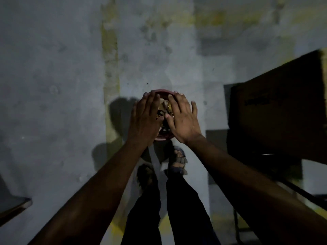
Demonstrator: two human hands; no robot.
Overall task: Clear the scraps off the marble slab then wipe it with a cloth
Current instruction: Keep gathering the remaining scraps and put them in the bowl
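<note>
I am looking straight down at a small round red container point(163, 91) standing on the grey floor. Yellowish and dark scraps point(165, 105) lie inside it. My left hand point(146, 117) and my right hand point(183, 119) hover flat over its mouth, palms down and fingers spread, side by side and almost touching. They cover most of the rim. Neither hand visibly grips anything. The underside of both palms is hidden.
My sandalled feet point(179, 162) stand just behind the container. A big dark box-like object point(276, 112) fills the right side. The corner of a flat surface point(14, 206) juts in at lower left. The concrete floor point(53, 76) carries faded yellow stripes point(110, 68).
</note>
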